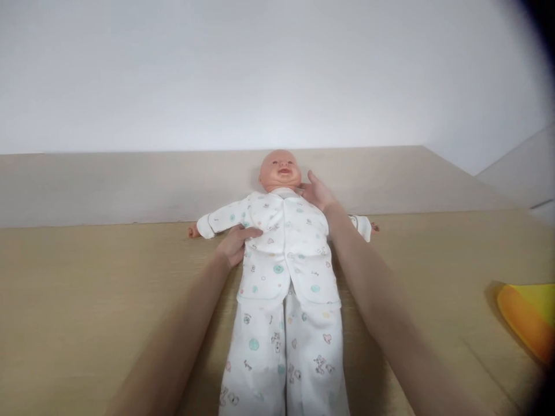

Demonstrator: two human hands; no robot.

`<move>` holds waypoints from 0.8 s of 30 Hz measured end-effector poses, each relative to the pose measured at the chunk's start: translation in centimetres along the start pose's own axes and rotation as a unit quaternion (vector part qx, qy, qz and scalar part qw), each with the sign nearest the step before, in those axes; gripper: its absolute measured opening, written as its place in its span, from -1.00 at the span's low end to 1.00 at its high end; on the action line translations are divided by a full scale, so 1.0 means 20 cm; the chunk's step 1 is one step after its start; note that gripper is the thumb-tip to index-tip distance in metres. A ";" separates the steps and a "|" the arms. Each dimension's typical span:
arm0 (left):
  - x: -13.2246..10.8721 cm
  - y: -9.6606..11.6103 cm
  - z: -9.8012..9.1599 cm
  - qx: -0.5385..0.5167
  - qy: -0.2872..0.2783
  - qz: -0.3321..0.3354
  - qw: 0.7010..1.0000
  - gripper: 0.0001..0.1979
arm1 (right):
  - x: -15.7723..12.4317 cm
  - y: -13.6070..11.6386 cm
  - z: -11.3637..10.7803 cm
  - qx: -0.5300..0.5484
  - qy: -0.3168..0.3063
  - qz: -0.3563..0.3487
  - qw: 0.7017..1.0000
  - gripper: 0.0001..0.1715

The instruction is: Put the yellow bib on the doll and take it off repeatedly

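A baby doll (286,254) in a white printed top and trousers lies on its back, its bald head (281,169) farthest from me and both arms spread. At the doll's side, under its left-hand sleeve, my left hand (237,242) grips the torso, with the thumb over the front of the top and the other fingers mostly hidden beneath. My right hand (317,192) is at the doll's neck and shoulder on the right; its thumb points up and its fingertips go out of sight behind the neck.
The doll lies on a wooden surface (108,289) with a pale raised board (108,188) along the back and a white wall behind. An orange and yellow object (529,312) is at the right edge.
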State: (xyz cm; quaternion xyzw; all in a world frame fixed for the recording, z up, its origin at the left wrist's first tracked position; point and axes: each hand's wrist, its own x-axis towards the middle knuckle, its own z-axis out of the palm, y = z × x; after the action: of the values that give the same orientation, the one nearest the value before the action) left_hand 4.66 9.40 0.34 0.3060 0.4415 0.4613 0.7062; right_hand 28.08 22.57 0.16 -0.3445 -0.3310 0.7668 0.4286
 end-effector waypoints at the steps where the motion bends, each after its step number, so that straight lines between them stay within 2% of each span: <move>1: 0.00 0.00 0.00 -0.002 0.000 -0.001 1.000 -0.68 | 0.00 0.00 0.00 0.001 0.001 0.000 1.000 -0.25; 10: 0.00 0.00 0.01 -0.005 -0.023 -0.006 1.000 -0.72 | -0.02 -0.01 0.01 0.008 0.002 0.013 1.000 -0.29; 24: 0.01 0.00 0.00 -0.006 -0.037 0.003 0.999 -0.65 | -0.05 0.00 0.03 -0.058 -0.001 0.005 0.998 -0.29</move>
State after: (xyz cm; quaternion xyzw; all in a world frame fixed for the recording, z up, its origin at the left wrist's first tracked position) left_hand 4.75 9.63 0.26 0.3201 0.4116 0.4546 0.7221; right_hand 28.04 21.52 0.63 -0.3698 -0.3738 0.7487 0.4036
